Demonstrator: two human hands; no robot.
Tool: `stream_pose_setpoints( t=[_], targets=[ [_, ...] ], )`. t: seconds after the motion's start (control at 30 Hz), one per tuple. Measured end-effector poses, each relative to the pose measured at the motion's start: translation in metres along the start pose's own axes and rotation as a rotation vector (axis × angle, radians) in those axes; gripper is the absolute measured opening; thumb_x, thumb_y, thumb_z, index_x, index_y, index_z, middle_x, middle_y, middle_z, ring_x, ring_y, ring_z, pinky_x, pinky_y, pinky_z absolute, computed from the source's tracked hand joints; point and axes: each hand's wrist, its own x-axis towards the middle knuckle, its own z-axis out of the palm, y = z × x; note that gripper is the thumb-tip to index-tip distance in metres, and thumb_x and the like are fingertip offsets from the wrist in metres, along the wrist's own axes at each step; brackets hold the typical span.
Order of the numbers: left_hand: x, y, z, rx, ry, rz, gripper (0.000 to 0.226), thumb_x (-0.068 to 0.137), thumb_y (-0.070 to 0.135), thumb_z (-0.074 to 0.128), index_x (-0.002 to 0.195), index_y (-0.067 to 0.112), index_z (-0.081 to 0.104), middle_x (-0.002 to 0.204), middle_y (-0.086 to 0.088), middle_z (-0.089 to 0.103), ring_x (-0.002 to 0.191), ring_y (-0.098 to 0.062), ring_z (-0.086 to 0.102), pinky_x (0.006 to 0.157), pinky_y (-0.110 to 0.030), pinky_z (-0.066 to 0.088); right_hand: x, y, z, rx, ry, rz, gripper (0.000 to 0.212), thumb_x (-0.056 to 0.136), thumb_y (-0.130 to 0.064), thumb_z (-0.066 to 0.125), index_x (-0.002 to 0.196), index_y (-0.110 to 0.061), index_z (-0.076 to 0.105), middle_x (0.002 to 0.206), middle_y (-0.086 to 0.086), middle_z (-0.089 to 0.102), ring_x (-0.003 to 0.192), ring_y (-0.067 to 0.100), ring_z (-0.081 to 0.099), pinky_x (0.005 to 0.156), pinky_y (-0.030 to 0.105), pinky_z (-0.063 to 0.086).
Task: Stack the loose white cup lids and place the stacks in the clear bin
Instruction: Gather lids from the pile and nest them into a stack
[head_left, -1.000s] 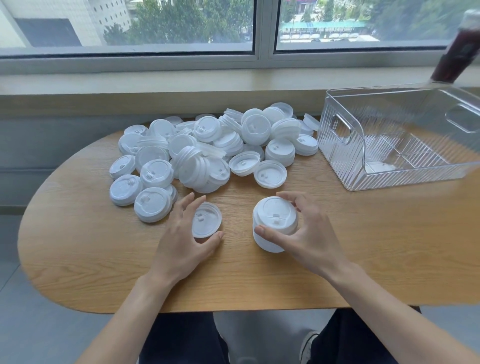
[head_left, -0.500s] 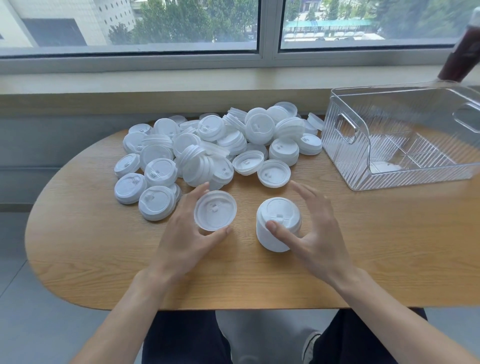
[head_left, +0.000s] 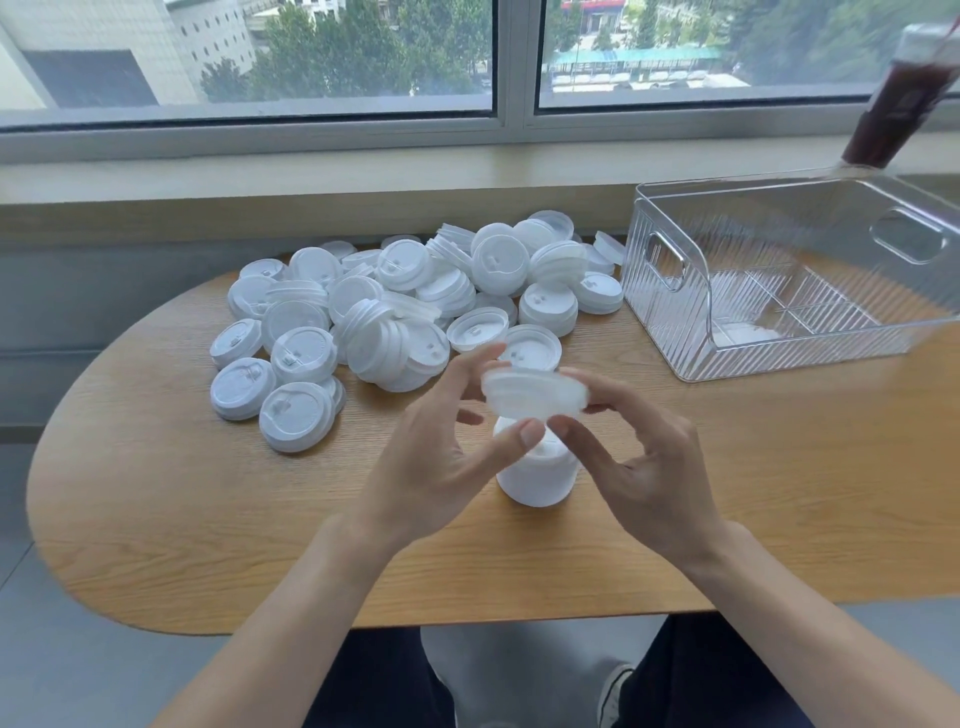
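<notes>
— Daylight from the window falls on a rounded wooden bench (head_left: 156, 493). Where is the lid that matters?

— One white lid (head_left: 532, 395) is held in the air, slightly blurred, almost flat, tilted a little. Straight beneath it the stack (head_left: 535, 475) stands upright on the bench, so the coming move looks like a short drop down.

— Who holds it?

— Both hands. The left hand (head_left: 441, 457) pinches its left and near rim between thumb and fingers; the right hand (head_left: 639, 462) pinches the right rim, thumb near, fingers far. Neither is clearly nearer the stack; they flank it evenly.

— What does the drop turn on?

— My judgement: the lid's centre must sit over the stack's upright axis and its face must level out, or it will seat crooked. I cannot tell whether the lid faces up or down, with the blur.

— And beyond that?

— The loose pile of lids (head_left: 405, 306) lies behind and to the left, well within the left hand's reach. The clear bin (head_left: 779, 358) sits off to the right and farther back, nearer the right hand, with something white already on its floor. A dark drink cup (head_left: 898, 98) stands on the sill behind it.
</notes>
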Motion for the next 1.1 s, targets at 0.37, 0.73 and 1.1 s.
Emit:
stream_pose_setpoints(
  t=[0.37,0.73,1.1],
  targets=[
    [0.009,-0.011,0.008,0.329,0.1,0.078,0.079,0.079,0.07,0.073,0.145,0.033,0.051,0.13,0.023,0.056,0.117,0.004,0.057,0.094,-0.027,0.051,0.013,0.002,-0.008,0.232,-0.171,0.354,0.036,0.101,-0.041,0.06,0.136,-0.035,0.064,0.116,-0.005,0.075,0.109,0.015,0.068,0.1,0.038,0.052],
    [-0.001,-0.021,0.023,0.272,0.028,-0.079,0.079,0.072,0.077,0.071,0.139,0.036,0.059,0.13,0.024,0.055,0.124,0.001,0.055,0.098,-0.036,0.052,-0.004,0.01,-0.003,0.165,-0.184,0.375,0.031,0.104,-0.036,0.059,0.131,-0.025,0.07,0.128,-0.02,0.068,0.118,0.007,0.065,0.095,0.012,0.046],
    [-0.001,-0.036,0.028,0.234,-0.031,-0.091,0.086,0.077,0.077,0.07,0.148,0.03,0.055,0.137,0.027,0.055,0.128,0.0,0.055,0.101,-0.037,0.053,-0.013,0.013,0.002,0.15,-0.152,0.407,0.037,0.095,-0.038,0.067,0.128,-0.022,0.073,0.125,-0.018,0.071,0.118,0.011,0.067,0.1,0.032,0.054]
  ],
)
